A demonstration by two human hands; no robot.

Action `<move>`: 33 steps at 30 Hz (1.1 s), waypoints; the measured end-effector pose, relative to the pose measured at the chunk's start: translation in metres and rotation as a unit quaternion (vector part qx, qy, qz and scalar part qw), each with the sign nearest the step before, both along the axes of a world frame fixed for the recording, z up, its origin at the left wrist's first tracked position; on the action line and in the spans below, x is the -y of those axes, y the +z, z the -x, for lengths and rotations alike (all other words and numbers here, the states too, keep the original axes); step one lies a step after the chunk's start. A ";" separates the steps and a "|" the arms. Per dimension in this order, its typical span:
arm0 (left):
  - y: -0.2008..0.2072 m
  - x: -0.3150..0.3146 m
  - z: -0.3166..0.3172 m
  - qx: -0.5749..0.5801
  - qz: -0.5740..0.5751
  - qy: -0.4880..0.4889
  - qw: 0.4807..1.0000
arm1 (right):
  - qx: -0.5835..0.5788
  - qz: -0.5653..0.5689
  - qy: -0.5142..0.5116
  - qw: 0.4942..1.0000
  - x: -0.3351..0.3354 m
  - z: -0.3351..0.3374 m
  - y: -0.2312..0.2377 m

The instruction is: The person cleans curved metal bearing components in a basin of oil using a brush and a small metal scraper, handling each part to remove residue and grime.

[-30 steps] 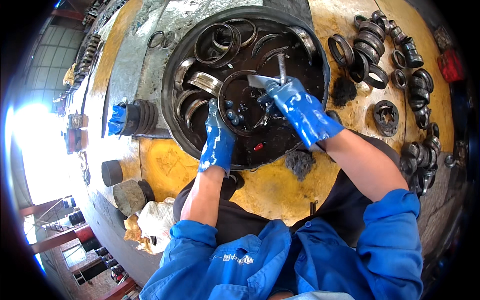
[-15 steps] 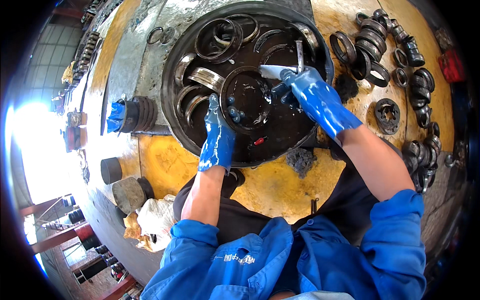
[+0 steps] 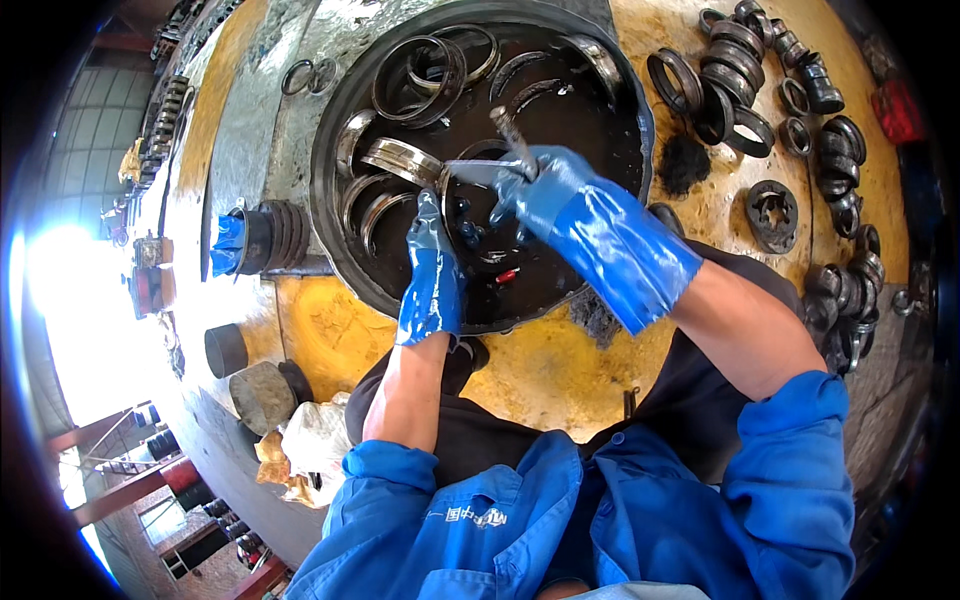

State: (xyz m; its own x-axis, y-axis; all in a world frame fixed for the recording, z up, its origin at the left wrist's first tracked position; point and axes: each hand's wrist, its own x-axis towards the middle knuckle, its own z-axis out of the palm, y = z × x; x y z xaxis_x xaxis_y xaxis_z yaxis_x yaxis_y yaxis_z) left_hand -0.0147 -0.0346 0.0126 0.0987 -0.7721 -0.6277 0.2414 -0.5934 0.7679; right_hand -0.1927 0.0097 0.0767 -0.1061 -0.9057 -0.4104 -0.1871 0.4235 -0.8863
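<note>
My left hand (image 3: 432,270), in a wet blue rubber glove, grips the near left rim of a dark metal ring (image 3: 492,258) over the round black tub (image 3: 326,215). My gloved right hand (image 3: 560,195) is closed round what looks like a scraper (image 3: 470,172). Its flat, pale blade points left toward the ring's far side, and a metal rod sticks up from the fist. Beside the left fingertips lies a shiny wide ring (image 3: 402,160). The dark liquid hides the tub's bottom, and the right hand covers part of the held ring.
More rings (image 3: 420,80) lie in the tub, with a small red object (image 3: 508,275) near its front. Stacked metal rings (image 3: 733,68) and a notched disc (image 3: 772,217) stand on the right. Left are a ribbed cylinder (image 3: 285,235) and a white bag (image 3: 315,440).
My right hand has moved left with the scraper, bringing its blade to the ring's far left side. The rod now leans left. My left hand keeps its grip on the ring.
</note>
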 end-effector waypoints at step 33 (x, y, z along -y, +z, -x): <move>0.037 0.018 -0.040 -0.122 -0.009 -0.071 0.990 | 0.002 0.083 0.165 0.983 0.018 0.095 -0.067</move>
State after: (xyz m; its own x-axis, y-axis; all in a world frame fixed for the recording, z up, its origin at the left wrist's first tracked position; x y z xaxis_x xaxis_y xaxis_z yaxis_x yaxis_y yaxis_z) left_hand 0.0253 -0.0526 0.0500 -0.1658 -0.7556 -0.6337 0.3315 -0.6479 0.6858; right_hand -0.2872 -0.0082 0.0094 0.2065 -0.9447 -0.2547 -0.2862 0.1906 -0.9390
